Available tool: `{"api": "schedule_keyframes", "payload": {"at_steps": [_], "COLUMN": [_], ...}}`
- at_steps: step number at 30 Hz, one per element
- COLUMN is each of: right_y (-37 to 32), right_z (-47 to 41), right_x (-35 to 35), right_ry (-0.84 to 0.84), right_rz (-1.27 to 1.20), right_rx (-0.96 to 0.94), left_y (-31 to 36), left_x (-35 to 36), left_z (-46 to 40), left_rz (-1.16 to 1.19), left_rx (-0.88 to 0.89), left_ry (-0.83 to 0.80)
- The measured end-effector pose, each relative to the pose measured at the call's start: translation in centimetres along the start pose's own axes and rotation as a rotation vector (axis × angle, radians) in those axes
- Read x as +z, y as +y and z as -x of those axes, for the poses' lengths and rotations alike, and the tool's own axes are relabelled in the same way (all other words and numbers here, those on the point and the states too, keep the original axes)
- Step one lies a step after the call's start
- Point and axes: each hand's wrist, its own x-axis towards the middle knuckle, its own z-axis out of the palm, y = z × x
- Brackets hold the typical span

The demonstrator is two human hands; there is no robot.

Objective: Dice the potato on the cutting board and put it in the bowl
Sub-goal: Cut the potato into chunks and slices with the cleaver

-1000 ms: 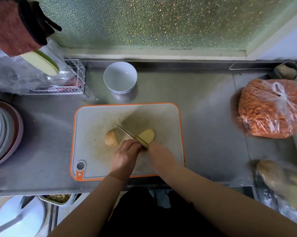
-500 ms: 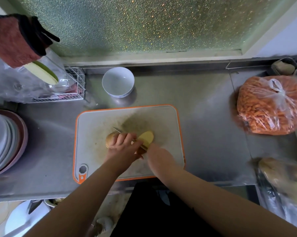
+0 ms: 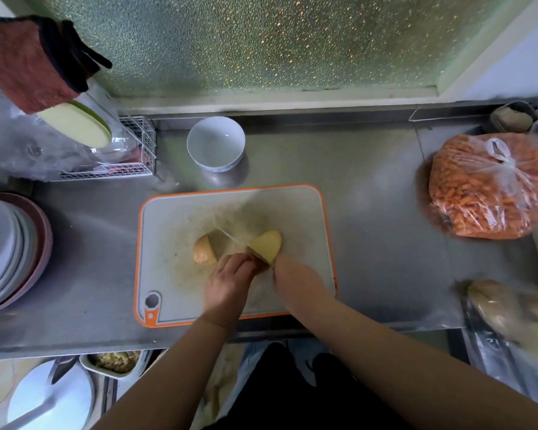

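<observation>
We find the potato halves (image 3: pixel 266 245) mid cutting board (image 3: pixel 174 218). The right hand (image 3: pixel 295 279) grasps the knife (image 3: pixel 230 235); the left hand's (image 3: pixel 230 279) grip cannot be told. Risk: blade nicking its nearby fingers.

The worktop (image 3: pixel 370 212) is dull brushed metal. The cutting board (image 3: pixel 174 225) looks like matt, scuffed plastic with an orange rim. The bowl (image 3: pixel 215 144) is glossy and smooth. A crinkled clear plastic bag (image 3: pixel 491 184) shines at the worktop's right edge.
</observation>
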Motion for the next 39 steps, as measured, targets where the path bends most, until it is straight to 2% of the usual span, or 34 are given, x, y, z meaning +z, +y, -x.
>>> {"api": "schedule_keyframes", "payload": {"at_steps": [6,26,32,39], "right_y": [-0.5,-0.6,-0.2,-0.5], "right_z": [3.1,2.6,1.1,-0.5], "right_x": [-1.3,-2.7,-1.7,-0.1], "right_ry": [0.056,-0.050,-0.102,-0.080], "right_rz": [0.040,0.056,0.004,0.044], "right_rx": [-0.024,-0.024,-0.018,-0.040], "left_y": [0.4,-0.5,-0.4,-0.3], "left_x": [0.0,0.9,1.0,0.8], "left_z": [0.0,0.5,0.6,0.5], "left_rz": [0.124,0.189,0.112,0.121], "left_rx": [-0.155,-0.110,-0.072,-0.069], "left_ry": [-0.029,0.038,0.069,0.050]}}
